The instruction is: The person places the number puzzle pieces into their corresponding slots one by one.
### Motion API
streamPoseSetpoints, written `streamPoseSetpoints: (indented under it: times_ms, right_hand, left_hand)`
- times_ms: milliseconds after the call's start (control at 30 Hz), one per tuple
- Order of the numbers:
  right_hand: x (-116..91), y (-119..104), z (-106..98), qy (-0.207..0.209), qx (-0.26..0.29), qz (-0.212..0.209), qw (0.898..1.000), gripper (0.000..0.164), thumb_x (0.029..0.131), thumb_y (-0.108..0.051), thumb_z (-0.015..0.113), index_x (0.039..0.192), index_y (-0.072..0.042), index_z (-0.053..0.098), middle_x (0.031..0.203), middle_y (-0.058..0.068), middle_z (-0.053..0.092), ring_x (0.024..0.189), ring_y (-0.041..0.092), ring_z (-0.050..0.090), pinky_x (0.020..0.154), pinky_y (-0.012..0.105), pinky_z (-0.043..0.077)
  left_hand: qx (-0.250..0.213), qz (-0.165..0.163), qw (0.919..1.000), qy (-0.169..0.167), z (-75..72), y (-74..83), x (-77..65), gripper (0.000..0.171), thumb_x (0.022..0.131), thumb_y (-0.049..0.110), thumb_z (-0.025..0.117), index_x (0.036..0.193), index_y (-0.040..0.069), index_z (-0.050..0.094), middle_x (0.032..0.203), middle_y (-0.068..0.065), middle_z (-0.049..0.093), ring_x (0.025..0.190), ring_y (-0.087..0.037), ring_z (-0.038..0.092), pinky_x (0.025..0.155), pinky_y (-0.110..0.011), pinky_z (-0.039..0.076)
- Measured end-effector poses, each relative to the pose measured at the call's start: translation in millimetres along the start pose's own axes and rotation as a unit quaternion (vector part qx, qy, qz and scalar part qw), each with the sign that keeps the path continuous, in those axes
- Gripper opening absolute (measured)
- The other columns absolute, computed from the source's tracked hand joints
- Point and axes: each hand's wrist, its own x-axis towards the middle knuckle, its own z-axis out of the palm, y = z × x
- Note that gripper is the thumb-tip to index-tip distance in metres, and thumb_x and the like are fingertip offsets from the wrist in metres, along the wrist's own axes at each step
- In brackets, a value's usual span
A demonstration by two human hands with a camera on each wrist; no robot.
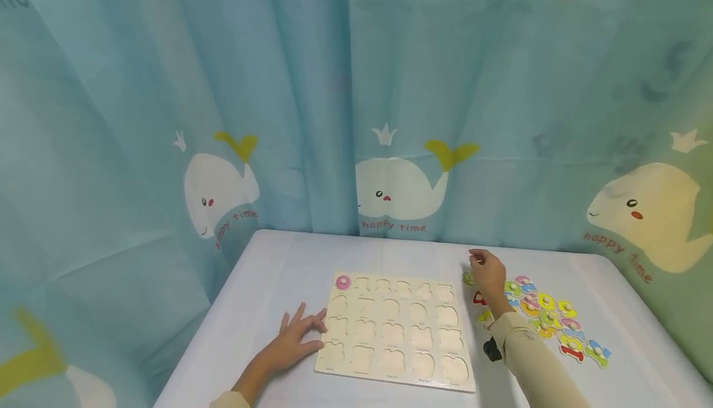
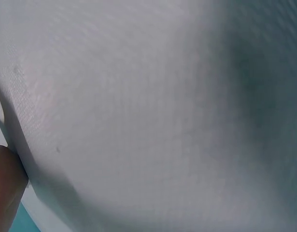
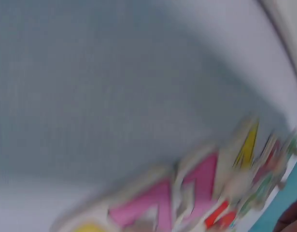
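A pale wooden puzzle board (image 1: 372,349) with rows of cut-out recesses lies on the table; a round pink piece (image 1: 343,282) sits in its top-left recess. My left hand (image 1: 289,343) rests at the board's left edge with fingers spread, the thumb and a finger touching it. To the right of the board's far corner, my right hand (image 1: 489,275) is above the table with bent fingers, and no piece shows between them. Near it lies a green piece (image 1: 467,279). In the right wrist view, pink pieces (image 3: 201,186) are blurred and part of the hand (image 3: 290,220) shows.
Colourful number-shaped pieces with knobs, such as a red one (image 1: 571,347) and a blue-green one (image 1: 598,352), spread over the table's right side. A black object (image 1: 492,350) lies by the right forearm. A blue whale-print curtain (image 1: 312,117) hangs behind the white table (image 1: 267,284).
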Motion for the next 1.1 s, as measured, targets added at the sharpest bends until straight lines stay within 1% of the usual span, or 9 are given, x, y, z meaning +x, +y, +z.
streamPoseSetpoints:
  times_ms: [100,200,333,500,667,767,933,1000,1100]
  right_hand:
    - [0.1,12.8,-12.9,-0.002,-0.021,0.018,1.0,0.023,0.093,-0.004,0.053,0.111,0.006,0.061,0.102,0.024,0.063,0.089,0.036,0.059,0.07,0.039,0.047]
    - [-2.2,18.1,-19.4,-0.046,-0.034,0.037,0.998,0.026,0.093,-0.003,0.052,0.116,0.008,0.058,0.108,0.026,0.06,0.095,0.038,0.054,0.077,0.045,0.046]
    - [-5.3,23.9,-20.2,-0.083,-0.046,0.036,0.995,0.028,0.092,-0.001,0.053,0.117,0.009,0.056,0.11,0.027,0.059,0.098,0.039,0.053,0.079,0.048,0.046]
    - [-4.1,39.2,-20.6,-0.094,-0.056,0.01,0.994,0.028,0.091,0.0,0.052,0.118,0.01,0.055,0.111,0.028,0.058,0.099,0.041,0.053,0.08,0.05,0.046]
    - [-10.6,53.3,-23.5,-0.099,-0.055,0.025,0.993,0.029,0.092,-0.001,0.052,0.119,0.01,0.053,0.115,0.03,0.056,0.103,0.043,0.052,0.083,0.053,0.044]
    - [-13.2,55.4,-23.2,-0.091,-0.054,0.027,0.994,0.029,0.092,-0.002,0.052,0.12,0.008,0.054,0.113,0.028,0.057,0.101,0.041,0.053,0.08,0.049,0.046]
    - [-8.3,45.7,-20.1,-0.04,-0.043,0.01,0.998,0.028,0.092,0.0,0.052,0.12,0.006,0.055,0.109,0.025,0.059,0.094,0.035,0.055,0.066,0.034,0.046]
    - [-4.8,39.0,-17.5,-0.025,-0.035,-0.01,0.999,0.028,0.091,0.0,0.053,0.119,0.006,0.056,0.106,0.024,0.06,0.092,0.034,0.057,0.064,0.031,0.046]
    - [-0.8,29.2,-11.3,-0.014,-0.023,-0.054,0.998,0.028,0.089,0.001,0.057,0.116,0.007,0.058,0.101,0.023,0.062,0.087,0.033,0.058,0.064,0.032,0.045]
  left_hand:
    - [0.001,0.002,1.0,-0.002,2.4,0.4,1.3,0.015,0.088,0.031,0.063,0.096,0.021,0.055,0.141,-0.014,0.042,0.135,-0.05,0.003,0.099,-0.066,-0.015]
    - [-0.001,0.003,1.0,-0.002,3.3,1.5,1.1,0.016,0.087,0.031,0.064,0.095,0.021,0.056,0.141,-0.015,0.042,0.135,-0.05,0.003,0.098,-0.067,-0.015]
    - [-0.004,0.002,1.0,-0.003,2.4,2.1,0.1,0.016,0.087,0.031,0.064,0.095,0.02,0.056,0.141,-0.015,0.042,0.135,-0.051,0.003,0.098,-0.067,-0.015]
    - [-0.004,0.005,1.0,-0.002,3.3,2.7,0.8,0.016,0.087,0.03,0.065,0.095,0.021,0.055,0.141,-0.015,0.042,0.135,-0.05,0.003,0.098,-0.067,-0.015]
    - [-0.007,0.006,0.9999,-0.014,8.2,3.3,0.3,0.015,0.087,0.03,0.064,0.095,0.021,0.055,0.142,-0.014,0.042,0.135,-0.05,0.003,0.098,-0.067,-0.016]
    - [-0.009,0.007,0.9998,-0.014,8.9,3.2,-0.7,0.015,0.087,0.029,0.064,0.095,0.02,0.055,0.141,-0.014,0.042,0.135,-0.05,0.003,0.098,-0.067,-0.016]
    - [0.001,0.003,1.0,-0.009,5.9,2.9,0.9,0.015,0.087,0.03,0.064,0.096,0.021,0.055,0.142,-0.013,0.042,0.136,-0.049,0.004,0.1,-0.066,-0.015]
    - [0.007,-0.002,1.0,-0.007,4.1,2.5,1.3,0.015,0.087,0.031,0.063,0.096,0.021,0.055,0.142,-0.012,0.042,0.136,-0.048,0.004,0.1,-0.065,-0.014]
    - [0.01,-0.007,0.9999,-0.002,1.2,1.9,1.0,0.015,0.088,0.03,0.063,0.096,0.021,0.055,0.142,-0.012,0.041,0.137,-0.047,0.003,0.1,-0.065,-0.014]
